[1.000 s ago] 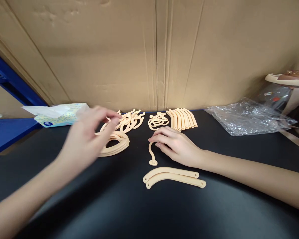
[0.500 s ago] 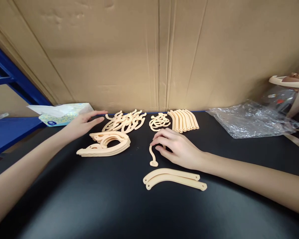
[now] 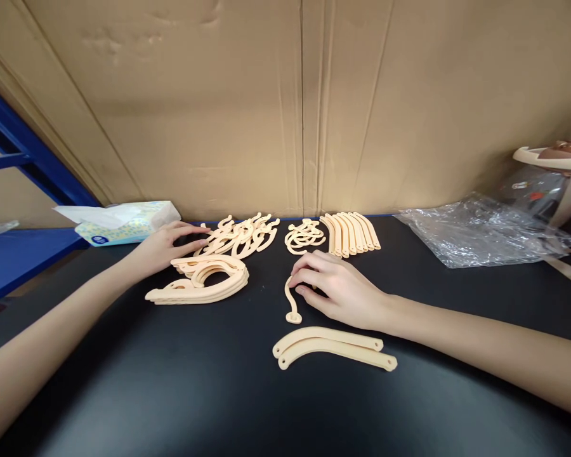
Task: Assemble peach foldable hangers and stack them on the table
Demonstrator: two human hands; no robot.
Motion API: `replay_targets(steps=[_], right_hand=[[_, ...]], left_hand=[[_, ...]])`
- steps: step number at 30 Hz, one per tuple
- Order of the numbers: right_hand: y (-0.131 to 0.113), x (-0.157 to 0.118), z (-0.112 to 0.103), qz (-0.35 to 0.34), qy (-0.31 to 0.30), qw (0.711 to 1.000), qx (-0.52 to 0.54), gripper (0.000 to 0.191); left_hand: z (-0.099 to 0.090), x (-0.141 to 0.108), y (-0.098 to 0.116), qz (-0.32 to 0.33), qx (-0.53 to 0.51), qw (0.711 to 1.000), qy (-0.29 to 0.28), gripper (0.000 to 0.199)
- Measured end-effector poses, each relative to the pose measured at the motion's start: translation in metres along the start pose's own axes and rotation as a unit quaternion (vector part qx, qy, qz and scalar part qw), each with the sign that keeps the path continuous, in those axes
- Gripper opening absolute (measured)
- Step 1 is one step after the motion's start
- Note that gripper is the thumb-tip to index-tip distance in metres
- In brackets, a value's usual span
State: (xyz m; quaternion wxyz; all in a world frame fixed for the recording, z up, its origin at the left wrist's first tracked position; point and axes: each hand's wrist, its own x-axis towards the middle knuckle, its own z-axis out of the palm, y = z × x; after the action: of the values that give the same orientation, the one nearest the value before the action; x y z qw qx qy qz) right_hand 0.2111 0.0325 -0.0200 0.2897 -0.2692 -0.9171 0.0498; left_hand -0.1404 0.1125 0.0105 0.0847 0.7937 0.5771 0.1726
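Note:
Above the black table my right hand pinches a small cream plastic hook; the curved stem and flat foot show left of the fingertips, the rest is behind the hand. My left hand reaches to the left edge of a heap of cream curved hanger parts; thumb and forefinger are apart, their tips at the outermost part. In front of that hand lies a stack of folded cream hanger pieces. Two curved hanger arms with end holes lie side by side nearer me.
A pile of small hooks and a row of hanger arms lie at the back. A tissue box stands left, a clear plastic bag lies right. Cardboard walls the back; a blue frame is far left.
My left hand has moved slightly right and down, its fingertips now at the heap of curved parts. My right hand keeps the hook in nearly the same place.

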Motion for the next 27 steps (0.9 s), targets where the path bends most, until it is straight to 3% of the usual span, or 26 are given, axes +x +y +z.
replay_targets(steps=[9,21,25,27], right_hand=[[-0.001,0.001,0.000,0.002,-0.003,1.000,0.008,0.020],[-0.001,0.002,0.000,0.012,-0.001,1.000,0.016,0.019],[-0.001,0.000,-0.002,0.036,0.037,0.998,0.043,0.022],[-0.001,-0.001,-0.003,0.059,0.071,0.993,0.067,0.029]], left_hand=[[-0.001,-0.001,0.003,-0.041,0.005,0.998,0.040,0.053],[-0.005,-0.002,0.009,-0.065,0.031,0.995,0.069,0.046],[-0.013,-0.008,0.030,-0.062,0.040,0.990,0.123,0.046],[-0.014,-0.016,0.050,-0.042,0.034,0.991,0.120,0.040]])
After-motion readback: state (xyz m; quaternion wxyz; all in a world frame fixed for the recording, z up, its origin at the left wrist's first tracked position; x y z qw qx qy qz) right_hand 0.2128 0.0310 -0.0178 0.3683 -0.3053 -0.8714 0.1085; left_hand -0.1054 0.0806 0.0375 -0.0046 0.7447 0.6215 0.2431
